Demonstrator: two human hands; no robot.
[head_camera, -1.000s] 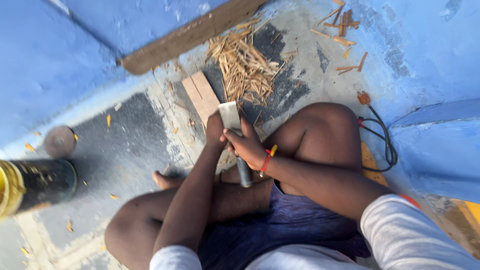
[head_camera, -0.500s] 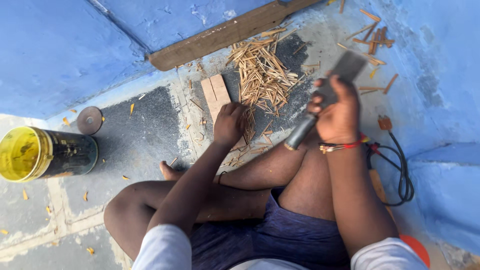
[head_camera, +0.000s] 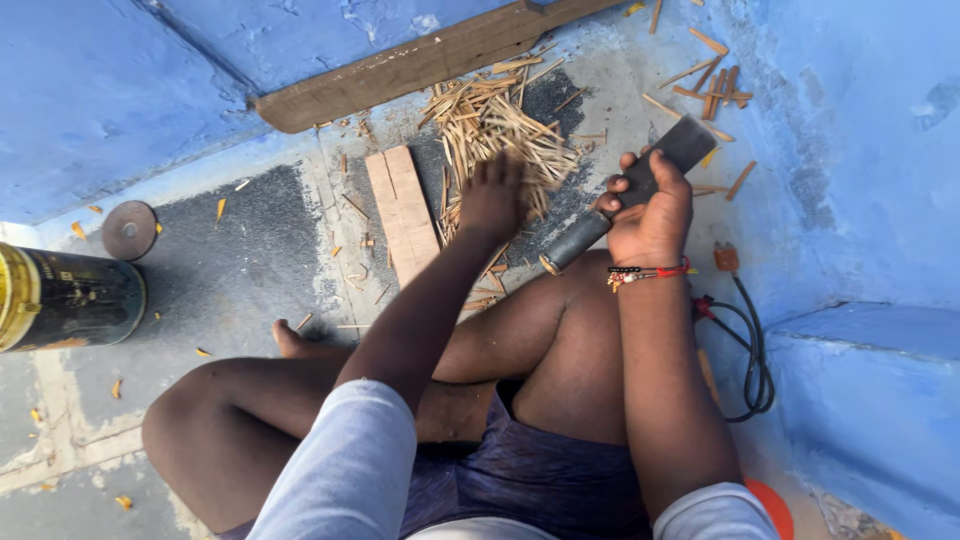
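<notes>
Blade raised right of frame, fingers in the splinters.
Right hand (head_camera: 655, 210) clenches a chopping knife (head_camera: 625, 195); left hand (head_camera: 492, 195), fingers spread, presses the stick pile (head_camera: 500, 135) at upper centre, risking splinters or a cut.

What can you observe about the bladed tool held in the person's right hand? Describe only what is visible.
The bladed tool is a cleaver-like knife with a broad, flat, dark grey blade, apparently metal, and a dark rounded handle with a pale butt end. It is tilted, blade up and away towards the blue wall, handle end down near the knee. The right hand wraps round it where handle meets blade, lifting it off the floor. Nothing else touches it. The cutting edge cannot be made out.
</notes>
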